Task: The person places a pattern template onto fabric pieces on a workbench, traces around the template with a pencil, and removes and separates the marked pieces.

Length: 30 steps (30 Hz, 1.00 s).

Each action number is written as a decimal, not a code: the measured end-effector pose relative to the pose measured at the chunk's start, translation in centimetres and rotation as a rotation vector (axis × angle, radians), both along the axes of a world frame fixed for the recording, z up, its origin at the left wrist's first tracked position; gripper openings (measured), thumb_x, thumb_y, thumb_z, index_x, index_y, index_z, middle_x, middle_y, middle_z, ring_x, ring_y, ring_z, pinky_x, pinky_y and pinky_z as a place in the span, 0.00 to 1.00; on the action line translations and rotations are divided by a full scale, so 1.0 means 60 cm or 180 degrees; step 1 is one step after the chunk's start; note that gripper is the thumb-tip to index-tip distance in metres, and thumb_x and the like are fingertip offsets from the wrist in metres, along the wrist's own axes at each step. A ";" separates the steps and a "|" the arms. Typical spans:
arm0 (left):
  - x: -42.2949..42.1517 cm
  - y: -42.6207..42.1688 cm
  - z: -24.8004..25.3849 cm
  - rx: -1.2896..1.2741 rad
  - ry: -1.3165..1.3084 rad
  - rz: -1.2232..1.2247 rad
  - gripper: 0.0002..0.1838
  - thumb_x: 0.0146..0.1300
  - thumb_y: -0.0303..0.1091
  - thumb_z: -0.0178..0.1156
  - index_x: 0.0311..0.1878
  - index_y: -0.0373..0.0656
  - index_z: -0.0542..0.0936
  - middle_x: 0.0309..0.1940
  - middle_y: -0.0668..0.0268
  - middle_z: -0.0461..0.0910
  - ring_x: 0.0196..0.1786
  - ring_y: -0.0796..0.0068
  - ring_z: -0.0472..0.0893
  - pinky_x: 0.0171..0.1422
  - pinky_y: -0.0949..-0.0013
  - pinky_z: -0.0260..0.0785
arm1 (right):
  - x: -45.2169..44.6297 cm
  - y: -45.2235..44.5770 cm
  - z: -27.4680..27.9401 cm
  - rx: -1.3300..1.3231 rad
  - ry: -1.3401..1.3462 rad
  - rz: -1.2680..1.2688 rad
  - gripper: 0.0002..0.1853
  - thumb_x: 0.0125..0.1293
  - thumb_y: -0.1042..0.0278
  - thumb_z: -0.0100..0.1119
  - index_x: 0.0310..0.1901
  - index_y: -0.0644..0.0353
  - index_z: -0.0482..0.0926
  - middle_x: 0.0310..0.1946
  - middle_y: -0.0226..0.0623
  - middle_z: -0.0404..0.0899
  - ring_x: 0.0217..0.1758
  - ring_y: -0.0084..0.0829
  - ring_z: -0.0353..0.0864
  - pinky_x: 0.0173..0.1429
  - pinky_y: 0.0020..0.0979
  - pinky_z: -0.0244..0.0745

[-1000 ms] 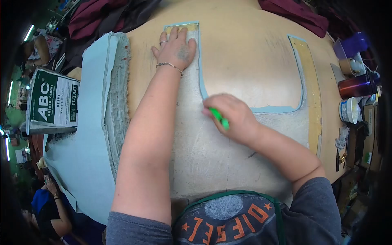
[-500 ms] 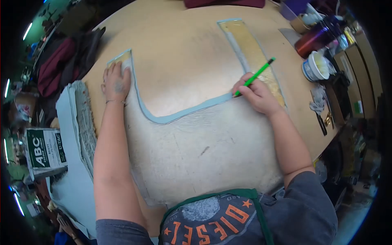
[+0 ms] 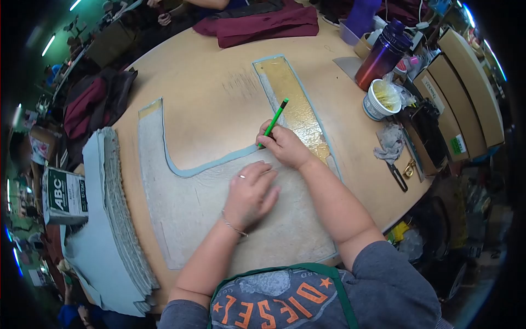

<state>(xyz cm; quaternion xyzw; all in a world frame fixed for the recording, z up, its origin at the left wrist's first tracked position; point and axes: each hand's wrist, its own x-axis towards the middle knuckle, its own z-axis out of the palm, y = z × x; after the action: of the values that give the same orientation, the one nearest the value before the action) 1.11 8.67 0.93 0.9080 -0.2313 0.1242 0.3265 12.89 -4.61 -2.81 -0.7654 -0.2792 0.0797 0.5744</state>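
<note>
A green pencil (image 3: 276,118) is gripped by my right hand (image 3: 285,144). Its lower end meets the inner edge of a worn grey U-shaped template (image 3: 203,230), near the right arm's base. Yellowish tape covers much of that right arm. Beneath the template lies a light blue sheet (image 3: 216,165), showing as a strip along the inner curve and as a thin border elsewhere. My left hand (image 3: 252,192) rests on the template just below the curve, fingers loosely apart and holding nothing.
Stacked light blue sheets (image 3: 104,219) and an ABC box (image 3: 66,192) stand at the left. Dark red cloth (image 3: 268,26) lies at the far edge. On the right are a purple-red bottle (image 3: 378,60), a white tub (image 3: 378,101) and a black-handled tool (image 3: 396,176).
My left hand has left the template's left arm and come down to its middle. My right hand still holds the pencil at the inner edge. The view has shifted.
</note>
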 end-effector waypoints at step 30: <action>-0.006 -0.040 -0.013 0.1083 0.0768 0.0723 0.29 0.53 0.56 0.54 0.59 0.58 0.69 0.62 0.68 0.63 0.66 0.65 0.58 0.63 0.51 0.49 | 0.406 0.063 0.016 -0.0252 0.0179 -0.0179 0.09 0.65 0.64 0.52 0.41 0.61 0.68 0.29 0.35 0.77 0.32 0.24 0.78 0.36 0.24 0.73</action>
<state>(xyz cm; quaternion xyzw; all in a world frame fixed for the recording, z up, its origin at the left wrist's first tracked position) 0.74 6.25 0.16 0.9784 -0.1047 0.0100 0.1779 37.23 -0.84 -1.84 -0.7925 -0.2379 0.0961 0.5533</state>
